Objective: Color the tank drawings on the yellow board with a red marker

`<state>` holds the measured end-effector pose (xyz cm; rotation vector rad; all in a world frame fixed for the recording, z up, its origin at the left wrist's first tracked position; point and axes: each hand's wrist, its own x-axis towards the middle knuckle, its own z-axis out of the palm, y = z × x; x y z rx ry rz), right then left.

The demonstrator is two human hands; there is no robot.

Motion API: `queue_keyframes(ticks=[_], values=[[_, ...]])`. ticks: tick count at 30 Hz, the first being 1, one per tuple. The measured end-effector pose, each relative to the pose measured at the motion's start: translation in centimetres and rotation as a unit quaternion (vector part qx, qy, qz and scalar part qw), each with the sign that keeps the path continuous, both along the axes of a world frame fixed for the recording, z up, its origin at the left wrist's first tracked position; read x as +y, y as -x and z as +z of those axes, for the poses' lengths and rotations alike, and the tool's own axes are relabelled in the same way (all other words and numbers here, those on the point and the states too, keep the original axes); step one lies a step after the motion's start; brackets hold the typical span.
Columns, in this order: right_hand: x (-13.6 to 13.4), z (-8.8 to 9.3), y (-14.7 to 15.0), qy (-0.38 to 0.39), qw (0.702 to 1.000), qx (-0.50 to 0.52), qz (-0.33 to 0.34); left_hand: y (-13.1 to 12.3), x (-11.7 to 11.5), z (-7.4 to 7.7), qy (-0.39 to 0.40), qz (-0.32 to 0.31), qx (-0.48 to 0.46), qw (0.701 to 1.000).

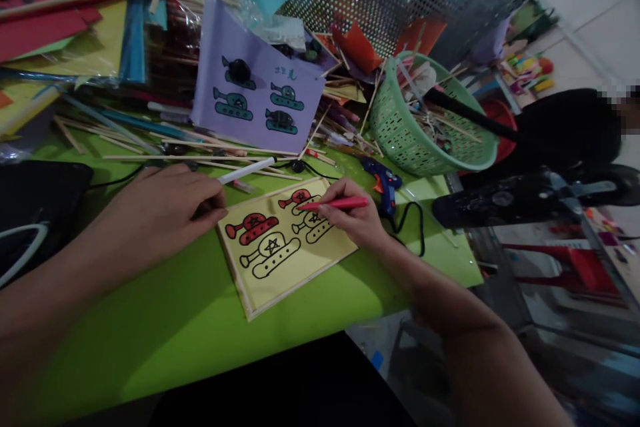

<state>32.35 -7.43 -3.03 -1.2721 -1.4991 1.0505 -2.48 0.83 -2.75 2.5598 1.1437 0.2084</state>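
Observation:
A red marker point(345, 203) is pinched in my right hand point(355, 213), its tip over the upper right drawing on a yellow card point(280, 287). The card has a pale wooden edging and several black-outlined tank drawings with stars. Its upper left tank point(253, 228) is coloured red, and the upper right one is partly red. My left hand point(175, 203) is closed, fingers curled, beside the card's left corner. A white marker with a black tip point(249, 171) sticks out beyond its knuckles; whether the fingers grip it cannot be told.
Behind the card stands a purple card point(257, 90) with green and black tanks. Thin wooden sticks point(200, 145) lie around it. A blue glue gun point(383, 180) with a black cord and a green basket point(420, 140) are to the right. A black object point(40, 207) is at left.

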Motion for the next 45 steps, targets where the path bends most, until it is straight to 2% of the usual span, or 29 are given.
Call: queue_keyframes(ticks=[23, 35, 45], values=[[-0.01, -0.04, -0.02, -0.001, 0.999, -0.038, 0.001, 0.15, -0.12, -0.68, -0.024, 0.003, -0.002, 1.000], [0.02, -0.10, -0.20, -0.036, 0.998, -0.053, 0.023, 0.02, -0.21, -0.71, -0.025, 0.005, -0.010, 1.000], [-0.10, -0.26, -0.27, -0.022, 0.999, -0.038, 0.028, -0.16, -0.15, -0.41, -0.007, 0.017, 0.009, 1.000]])
